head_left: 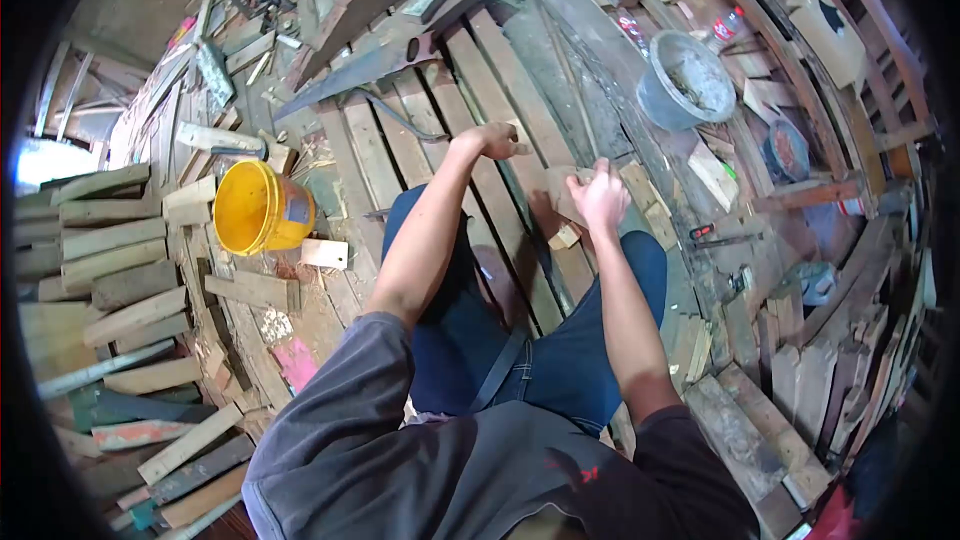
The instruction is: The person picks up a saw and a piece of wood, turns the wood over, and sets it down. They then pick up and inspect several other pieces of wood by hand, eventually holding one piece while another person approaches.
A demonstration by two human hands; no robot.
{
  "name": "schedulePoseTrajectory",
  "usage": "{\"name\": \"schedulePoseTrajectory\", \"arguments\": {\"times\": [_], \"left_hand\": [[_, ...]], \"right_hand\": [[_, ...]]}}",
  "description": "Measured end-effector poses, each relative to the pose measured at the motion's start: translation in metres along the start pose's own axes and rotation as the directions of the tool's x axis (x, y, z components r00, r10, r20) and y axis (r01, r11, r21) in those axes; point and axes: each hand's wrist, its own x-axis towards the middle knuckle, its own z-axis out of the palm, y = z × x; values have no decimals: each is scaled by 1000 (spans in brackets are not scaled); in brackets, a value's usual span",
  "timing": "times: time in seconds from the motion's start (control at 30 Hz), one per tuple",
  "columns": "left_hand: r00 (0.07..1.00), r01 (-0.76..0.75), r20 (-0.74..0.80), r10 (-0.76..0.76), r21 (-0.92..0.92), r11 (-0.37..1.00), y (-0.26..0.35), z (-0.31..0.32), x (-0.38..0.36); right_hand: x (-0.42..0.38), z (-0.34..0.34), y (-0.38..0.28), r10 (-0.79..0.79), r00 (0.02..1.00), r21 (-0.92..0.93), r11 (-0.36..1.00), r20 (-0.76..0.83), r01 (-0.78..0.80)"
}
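My left hand point(491, 141) is over the slatted wooden bench point(440, 110), its fingers curled in. Anything between those fingertips is too small to make out. To the right, my right hand point(602, 198) is closed, thumb raised, against the end of a short wood piece point(550, 188). What its fingers wrap is hidden. A small block with a pale cut end point(565, 237) lies just below that piece, between my knees. Beyond my left hand, a handsaw point(365, 72) lies across the slats, with a curved dark metal bar point(395, 115) beside it.
A yellow bucket point(262, 208) stands at left, near stacked wood offcuts point(120, 265). At right are a grey bucket point(686, 80), a smaller blue container point(786, 152) and a red-handled tool point(703, 232). Thick timbers point(350, 20) lie at the bench's far end.
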Motion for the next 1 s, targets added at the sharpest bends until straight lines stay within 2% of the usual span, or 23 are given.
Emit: {"name": "schedulePoseTrajectory", "arguments": {"times": [0.07, 0.13, 0.2, 0.23, 0.27, 0.3, 0.33, 0.4, 0.47, 0.53, 0.67, 0.73, 0.83, 0.93, 1.0], "left_hand": [[1000, -11, -5, 11, -36, 999, -7, 5, 3], [998, -26, -57, 27, 11, 1000, -12, 13, 14], [991, -58, -127, 50, -65, 996, 2, 13, 1], [969, -123, -219, 111, -41, 992, 1, 22, 11], [955, -88, -289, 62, -78, 993, 13, 24, 4], [951, -107, -298, 78, -82, 991, 13, 37, 18], [943, -100, -327, 63, -97, 990, 44, 23, -29], [936, -141, -341, 89, -132, 981, 46, 57, -4], [966, -138, -237, 107, -116, 984, 64, 61, -30], [947, -262, -226, 228, -135, 955, 60, 83, -16], [946, -259, -241, 216, -166, 952, 59, 83, -30], [958, -220, -231, 173, -198, 955, 60, 80, -32], [944, -200, -301, 133, -203, 959, 62, 79, -41], [936, -179, -331, 119, -157, 971, 68, 76, -51], [926, -186, -352, 139, -104, 977, 68, 77, -47]], "right_hand": [[-3, -3, -2, 17, 1000, -59, 998, -4, -17], [-2, -4, -7, 26, 999, -81, 996, 23, -24], [-2, 0, -4, 17, 999, -100, 995, 44, -12], [-2, -2, -4, 19, 997, -124, 992, 69, -10], [-2, -3, -4, 22, 995, -153, 988, 95, -8], [-3, -3, -4, 26, 994, -146, 989, 105, -11], [-4, -3, -3, 31, 993, -141, 990, 115, -14], [-6, -2, -2, -18, 998, -142, 989, 68, 28], [-6, 2, 1, -42, 998, -117, 992, 47, 48], [-6, 4, 7, -81, 996, -102, 991, 43, 85], [-10, -6, -3, -51, 998, -58, 997, 20, 52], [-14, -5, -3, -87, 995, -31, 996, -39, 86], [-10, 0, 4, -128, 990, -43, 991, -59, 126], [-9, -1, 2, -88, 996, -48, 995, 4, 88], [-11, 3, 4, -111, 993, -58, 992, -28, 109]]}}
